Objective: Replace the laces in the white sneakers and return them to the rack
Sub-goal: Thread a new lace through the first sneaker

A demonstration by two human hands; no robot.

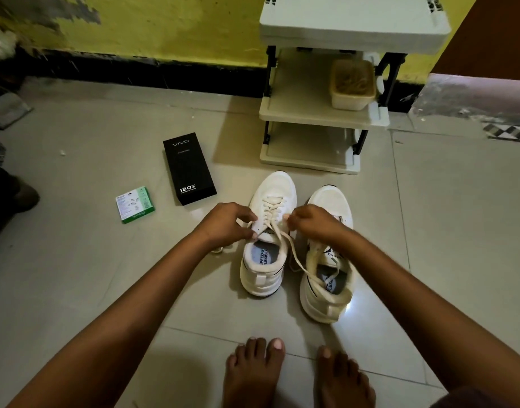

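I find the left sneaker [267, 234] on the floor at centre, laced through most eyelets, its pair [326, 254] at 3 o'clock of it. My left hand [226, 222] has its grip pinched on one lace end; my right hand [311, 220] is curled on the lace [285, 245] at the top eyelets. Risk noted: the free lace trails across the right sneaker's opening and could snag as I pull, or uneven pulls could leave unequal ends. The rack [320, 113] stands at 12 o'clock.
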